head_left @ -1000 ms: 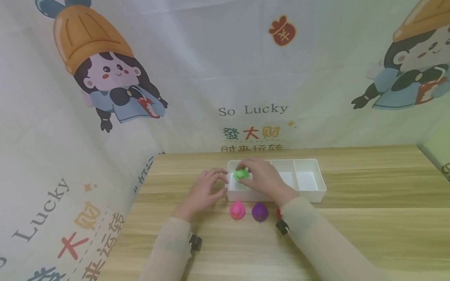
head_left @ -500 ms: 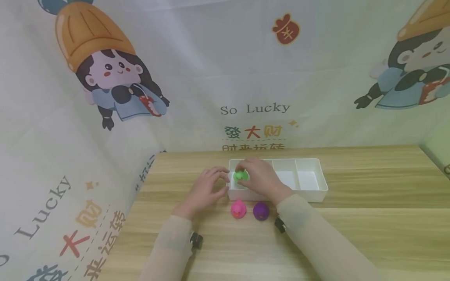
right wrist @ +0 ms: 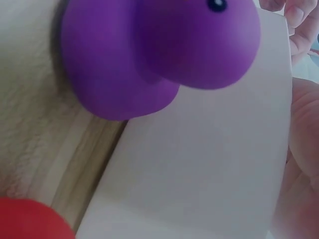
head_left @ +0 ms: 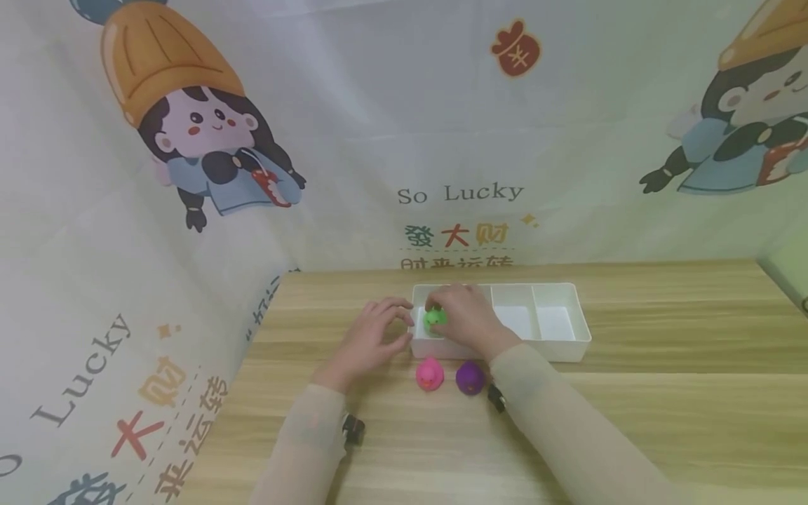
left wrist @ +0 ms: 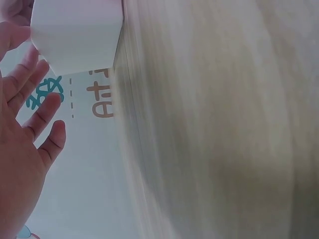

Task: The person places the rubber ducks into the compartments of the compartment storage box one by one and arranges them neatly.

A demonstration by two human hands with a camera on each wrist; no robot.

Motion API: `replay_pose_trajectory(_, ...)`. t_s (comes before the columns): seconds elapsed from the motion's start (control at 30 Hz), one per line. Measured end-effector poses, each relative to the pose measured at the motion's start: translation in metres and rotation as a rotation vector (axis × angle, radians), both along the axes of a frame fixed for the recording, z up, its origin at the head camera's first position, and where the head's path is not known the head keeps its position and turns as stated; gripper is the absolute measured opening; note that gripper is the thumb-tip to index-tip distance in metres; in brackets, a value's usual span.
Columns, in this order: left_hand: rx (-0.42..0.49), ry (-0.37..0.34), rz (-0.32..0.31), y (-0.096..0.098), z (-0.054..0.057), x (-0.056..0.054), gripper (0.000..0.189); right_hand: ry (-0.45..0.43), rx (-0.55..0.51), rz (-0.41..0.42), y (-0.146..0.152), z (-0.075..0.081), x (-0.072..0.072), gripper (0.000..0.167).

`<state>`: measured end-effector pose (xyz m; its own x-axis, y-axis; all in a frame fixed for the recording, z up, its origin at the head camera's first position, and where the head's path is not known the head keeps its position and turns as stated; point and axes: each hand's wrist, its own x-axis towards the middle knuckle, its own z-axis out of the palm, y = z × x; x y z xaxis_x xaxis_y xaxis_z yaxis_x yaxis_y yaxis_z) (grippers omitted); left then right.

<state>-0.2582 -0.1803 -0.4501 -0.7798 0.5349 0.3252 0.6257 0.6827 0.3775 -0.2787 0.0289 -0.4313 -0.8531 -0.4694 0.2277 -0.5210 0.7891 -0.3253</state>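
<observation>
My right hand (head_left: 466, 315) pinches a green rubber duck (head_left: 434, 320) between thumb and fingers, within the left compartment of a white divided box (head_left: 505, 349). My left hand (head_left: 372, 337) is at the left end of that box, its fingers loosely spread and fingertips right at the rim; the left wrist view shows the same hand (left wrist: 25, 124) beside the box's end wall (left wrist: 79, 37). In front of the box sit a pink rubber duck (head_left: 430, 375) and a purple rubber duck (head_left: 470, 379). The purple duck (right wrist: 164, 45) fills much of the right wrist view.
A red rounded object (right wrist: 30, 221) shows at the lower left of the right wrist view; the right sleeve (head_left: 555, 400) hides it from the head view. The wooden table (head_left: 682, 365) meets a printed cloth backdrop (head_left: 353, 210) behind and at the left.
My right hand has lowered slightly into the left compartment with the green duck, and its sleeve has shifted left, covering the red object. The left hand stays at the rim. The head view has shifted slightly.
</observation>
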Motion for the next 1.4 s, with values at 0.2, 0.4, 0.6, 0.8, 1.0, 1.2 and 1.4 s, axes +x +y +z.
replay_pose_trajectory(0.2,0.002,-0.008,0.003,0.002,0.002,-0.001,0.02,-0.045,0.075,-0.038,-0.003,0.002,-0.005,0.03)
replay_pose_trajectory(0.4,0.017,-0.009,-0.012,0.001,0.002,-0.001,0.019,-0.075,0.101,-0.063,-0.007,0.004,-0.006,0.028)
replay_pose_trajectory(0.6,0.024,-0.02,0.001,-0.003,0.003,0.0,0.019,-0.084,0.095,-0.062,-0.012,0.004,-0.006,0.029)
replay_pose_trajectory(0.8,0.019,-0.021,0.0,-0.003,0.003,-0.002,0.018,-0.091,0.105,-0.071,-0.013,0.003,-0.007,0.029)
replay_pose_trajectory(1.0,0.013,-0.007,-0.005,-0.003,0.0,-0.003,0.019,-0.089,0.071,-0.055,-0.011,0.001,-0.006,0.032)
replay_pose_trajectory(1.2,0.009,-0.01,-0.015,-0.003,-0.003,-0.001,0.019,-0.081,-0.076,0.008,-0.004,-0.007,-0.004,0.037)
replay_pose_trajectory(1.4,0.017,-0.025,-0.006,0.0,-0.001,-0.001,0.018,-0.027,-0.187,0.0,0.003,-0.007,-0.001,0.031)
